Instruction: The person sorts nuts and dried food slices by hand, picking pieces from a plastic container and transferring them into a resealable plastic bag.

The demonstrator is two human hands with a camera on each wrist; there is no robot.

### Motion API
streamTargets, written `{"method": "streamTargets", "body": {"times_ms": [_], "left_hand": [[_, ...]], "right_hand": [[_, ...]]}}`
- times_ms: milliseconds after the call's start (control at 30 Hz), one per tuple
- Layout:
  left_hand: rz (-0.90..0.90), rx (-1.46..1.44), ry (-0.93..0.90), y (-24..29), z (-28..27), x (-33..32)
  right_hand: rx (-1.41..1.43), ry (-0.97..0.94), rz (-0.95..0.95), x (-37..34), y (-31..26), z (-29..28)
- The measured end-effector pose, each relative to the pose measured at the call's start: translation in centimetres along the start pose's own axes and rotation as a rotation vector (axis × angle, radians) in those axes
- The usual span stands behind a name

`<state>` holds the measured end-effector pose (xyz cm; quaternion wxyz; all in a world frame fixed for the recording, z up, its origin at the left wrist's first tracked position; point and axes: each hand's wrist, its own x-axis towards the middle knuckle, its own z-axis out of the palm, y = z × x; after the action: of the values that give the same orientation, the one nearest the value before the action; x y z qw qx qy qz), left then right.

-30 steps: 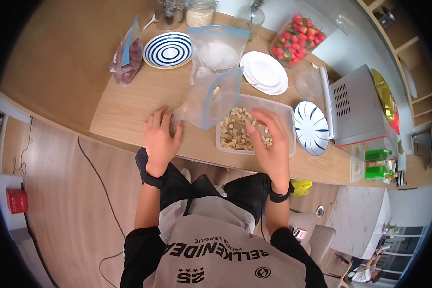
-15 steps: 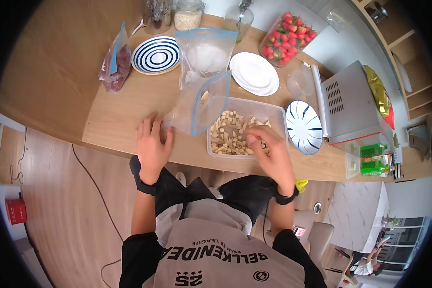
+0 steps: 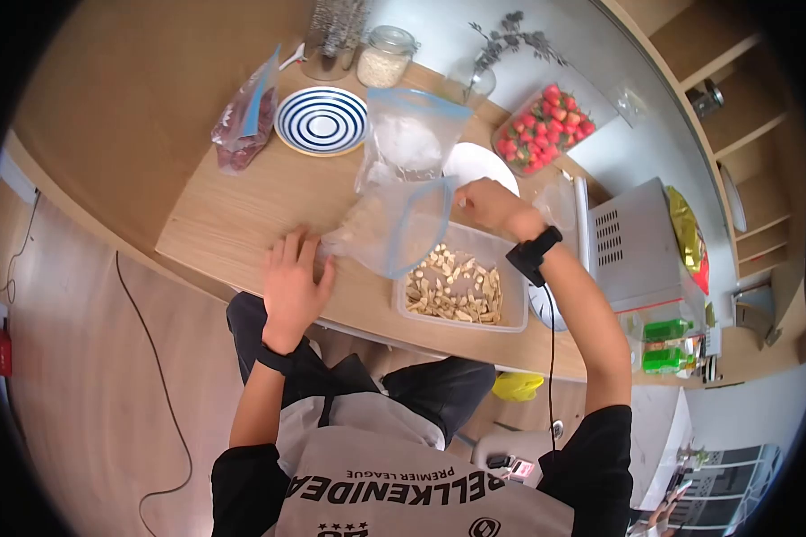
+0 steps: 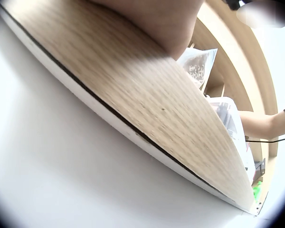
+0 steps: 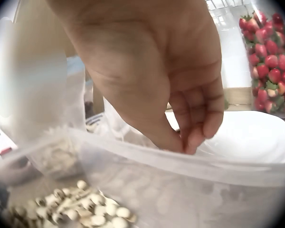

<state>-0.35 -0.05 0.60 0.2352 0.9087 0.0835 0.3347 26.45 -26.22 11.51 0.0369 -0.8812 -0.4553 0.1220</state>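
Lying loosely near the front edge of the table (image 3: 242, 210), the left hand (image 3: 294, 282) has relaxed fingers, its thumb beside the closed end of a zip bag (image 3: 372, 233); to its right sits a see-through container (image 5: 190, 173) of pale pieces (image 3: 461, 291). The bag's long axis runs from the left hand towards the right hand (image 3: 497, 208) — that hand is nearer its blue-edged mouth. Right thumb and fingertips are drawn together; I cannot tell whether they pinch anything. Beyond the right hand lies a white plate (image 5: 261, 137), and a second bag (image 3: 403, 148) crowds the first one's far side — roomier tabletop stretches left of the left hand
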Motion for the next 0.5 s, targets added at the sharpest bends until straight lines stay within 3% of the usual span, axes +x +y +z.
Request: {"method": "streamTargets", "body": {"times_ms": [67,133,300,500], "left_hand": [[-0.003,-0.002,0.008,0.0,-0.1,0.0],[0.002,-0.021,0.003,0.0,-0.2,0.1],[-0.001,-0.041,-0.006,-0.2,0.0,0.2],[-0.008,-0.025,-0.018,-0.1,0.0,0.2]], "right_hand": [[-0.232,-0.055,0.113,0.7,-0.4,1.0],[-0.292,-0.055,0.132,1.2,-0.6,2.0],[-0.533,0.080,-0.042,1.8,-0.3,3.6],[-0.636,0.054,-0.115,2.1,-0.3,3.5]]}}
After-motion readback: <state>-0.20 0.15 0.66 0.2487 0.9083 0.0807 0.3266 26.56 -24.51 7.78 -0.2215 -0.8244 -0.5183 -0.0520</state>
